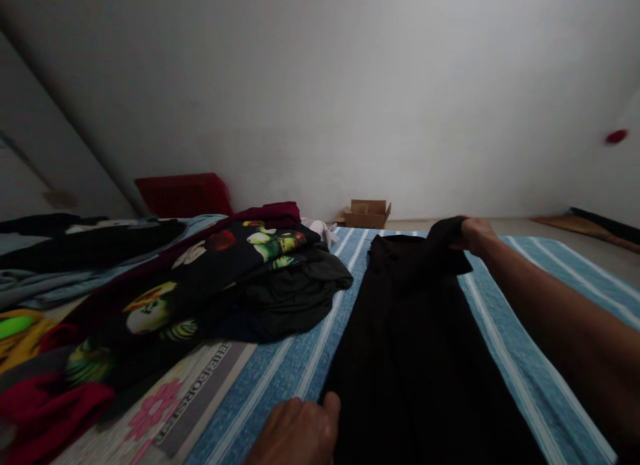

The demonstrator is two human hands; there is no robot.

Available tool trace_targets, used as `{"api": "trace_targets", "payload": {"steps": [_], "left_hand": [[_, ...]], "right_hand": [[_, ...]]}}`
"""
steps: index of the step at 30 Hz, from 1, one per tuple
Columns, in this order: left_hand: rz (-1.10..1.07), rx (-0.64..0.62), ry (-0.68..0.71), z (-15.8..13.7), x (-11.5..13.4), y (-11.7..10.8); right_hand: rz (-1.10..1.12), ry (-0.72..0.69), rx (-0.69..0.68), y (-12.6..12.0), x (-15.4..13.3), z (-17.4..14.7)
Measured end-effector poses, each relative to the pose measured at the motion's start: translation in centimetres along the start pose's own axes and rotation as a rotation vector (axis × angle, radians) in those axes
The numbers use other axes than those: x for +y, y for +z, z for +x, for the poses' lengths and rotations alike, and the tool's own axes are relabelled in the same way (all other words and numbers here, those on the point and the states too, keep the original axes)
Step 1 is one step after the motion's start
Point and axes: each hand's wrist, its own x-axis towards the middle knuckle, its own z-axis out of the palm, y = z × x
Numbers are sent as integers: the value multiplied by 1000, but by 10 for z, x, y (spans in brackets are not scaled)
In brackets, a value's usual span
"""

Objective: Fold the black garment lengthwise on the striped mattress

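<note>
A: Where are the hands?

B: The right hand (473,233) is stretched out to the far end of a black garment (415,338) that lies spread lengthwise on the bed (280,378). Its grip is closed on a fold of the dark cloth at that far end, lifting the corner slightly off the striped blue cover. The left hand (297,431) rests low at the near edge of the bed, palm down, thumb touching the near left edge of the same garment. Its fingers lie flat, pinching nothing that I can make out.

A: And the garment itself?

B: It runs from the near edge of the bed toward the far edge, roughly in the middle of the blue striped part, flat except where the right hand bunches it.

A: What else lies on the bed?

B: To the left of the garment, just beside it, a pile of clothes (235,271): a dark printed piece with green and red figures on top, a dark grey piece under it reaching almost to the garment, and something maroon behind. Further left, more dark and grey cloth.

A: Beyond the bed?

B: A small cardboard box (367,213) stands on the floor by the white wall, and a red cushion (184,194) leans at the far left.
</note>
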Motion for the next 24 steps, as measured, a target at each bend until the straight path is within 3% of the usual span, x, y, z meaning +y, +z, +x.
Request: {"api": "trace_targets", "payload": {"steps": [4,8,12,15,22,24], "left_hand": [[-9,-137,157,12,30,2],[64,-283,256,17,55,20],[1,-238,224,11,57,32],[-53,-206,242,6,52,32],[-97,-141,298,8,51,36],[-107,-121,301,10,50,39]], "right_hand": [[-47,4,69,-6,-7,12],[-255,3,42,-12,22,1],[-513,-35,-15,-16,52,-31],[-648,-74,-76,-15,55,-62],[-635,-242,-448,-4,29,-172],[-459,-215,-683,1,25,-216]]}}
